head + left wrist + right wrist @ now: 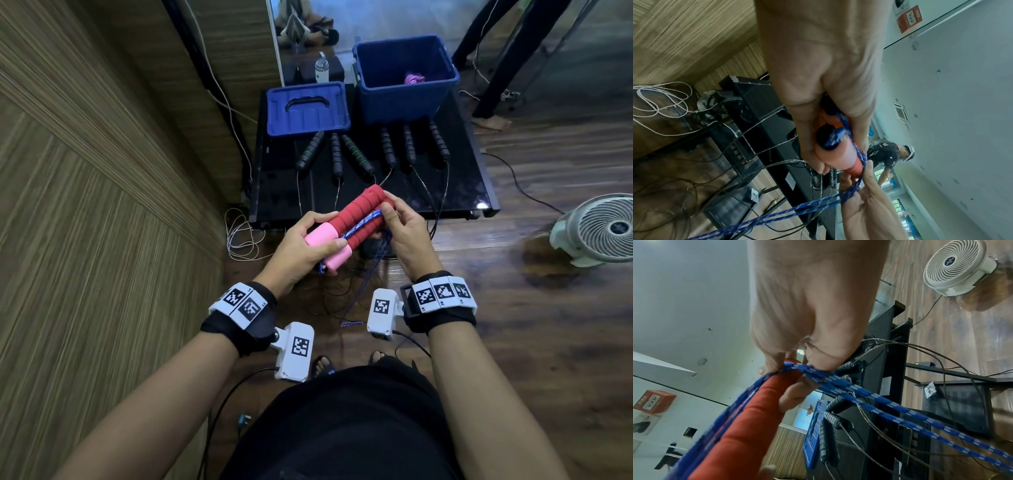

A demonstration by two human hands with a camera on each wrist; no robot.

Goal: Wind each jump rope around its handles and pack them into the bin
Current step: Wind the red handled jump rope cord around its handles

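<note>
Two red foam handles (359,212) with pink ends (322,236) lie side by side in my hands above the floor. My left hand (308,246) grips the pink ends (840,155). My right hand (394,222) pinches the blue braided rope (469,219) against the red foam (756,415) near the far end. Blue rope (879,404) runs along the handles and hangs down between my wrists (777,214). The blue bin (406,78) stands at the back of the black table (472,185) with a pink bundle (414,79) inside.
The blue lid (306,109) lies left of the bin. Several black jump-rope handles (342,154) lie in a row on the table, their thin cords trailing over the front edge. A white fan (599,228) stands on the wooden floor at right. White cable coils (239,236) lie at left.
</note>
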